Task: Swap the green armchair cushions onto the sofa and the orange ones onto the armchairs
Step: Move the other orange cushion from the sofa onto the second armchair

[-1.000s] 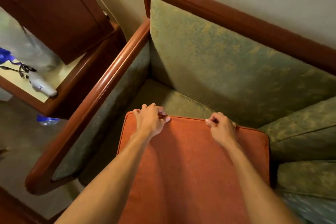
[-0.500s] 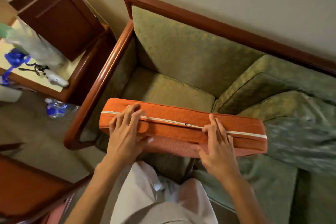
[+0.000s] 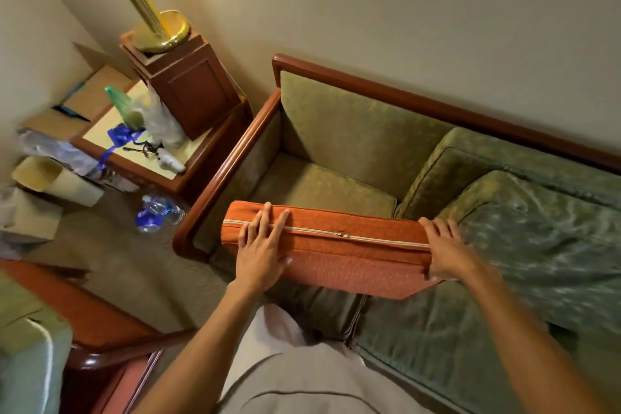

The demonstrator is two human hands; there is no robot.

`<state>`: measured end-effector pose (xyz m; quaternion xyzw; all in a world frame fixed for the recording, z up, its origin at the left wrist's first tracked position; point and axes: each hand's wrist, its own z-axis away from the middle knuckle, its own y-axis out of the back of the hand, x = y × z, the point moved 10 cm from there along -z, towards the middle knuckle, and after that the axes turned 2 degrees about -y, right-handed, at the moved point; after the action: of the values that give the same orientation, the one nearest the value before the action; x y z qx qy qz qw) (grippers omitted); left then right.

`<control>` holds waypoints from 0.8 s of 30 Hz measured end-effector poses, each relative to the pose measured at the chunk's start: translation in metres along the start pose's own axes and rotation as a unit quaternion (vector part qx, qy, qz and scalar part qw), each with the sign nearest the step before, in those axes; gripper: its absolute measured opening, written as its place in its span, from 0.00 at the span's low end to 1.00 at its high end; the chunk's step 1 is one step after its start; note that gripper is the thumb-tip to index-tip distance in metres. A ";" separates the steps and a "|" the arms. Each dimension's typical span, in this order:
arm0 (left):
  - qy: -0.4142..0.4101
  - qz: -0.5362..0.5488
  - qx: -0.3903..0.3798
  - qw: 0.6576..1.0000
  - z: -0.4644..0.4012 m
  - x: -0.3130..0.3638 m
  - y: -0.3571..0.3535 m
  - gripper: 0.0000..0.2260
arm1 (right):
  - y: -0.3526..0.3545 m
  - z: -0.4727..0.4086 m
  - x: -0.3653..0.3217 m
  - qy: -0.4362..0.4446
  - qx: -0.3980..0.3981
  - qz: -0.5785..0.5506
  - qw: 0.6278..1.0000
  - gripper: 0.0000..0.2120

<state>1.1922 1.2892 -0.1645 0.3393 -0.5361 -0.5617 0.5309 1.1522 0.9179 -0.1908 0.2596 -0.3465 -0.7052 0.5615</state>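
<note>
Orange cushion (image 3: 349, 252) was held on edge over the sofa's (image 3: 336, 131) left seat, zip side up. L hand (image 3: 260, 254) gripped it near the left end, fingers spread over the zip, thumb on the near face. R hand (image 3: 447, 250) gripped the right end, fingers curled over the top. Green cushions (image 3: 537, 212) lay piled to the right on the sofa. Bottle (image 3: 158, 213) on the floor by the sofa arm.

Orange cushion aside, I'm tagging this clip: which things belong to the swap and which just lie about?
Job: orange cushion, held by left hand and right hand; green cushions; sofa.

Lying about: water bottle, lamp base, plastic bag, cardboard box.
</note>
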 end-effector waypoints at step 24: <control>-0.375 0.178 -0.122 0.901 -0.013 0.221 0.079 0.63 | 0.170 0.184 -0.097 0.037 0.219 0.010 0.975 0.43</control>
<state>1.1775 1.0848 -0.0494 -0.0652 -0.6744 -0.6045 0.4188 1.1396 1.0263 0.0546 0.3983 -0.4741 -0.5967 0.5105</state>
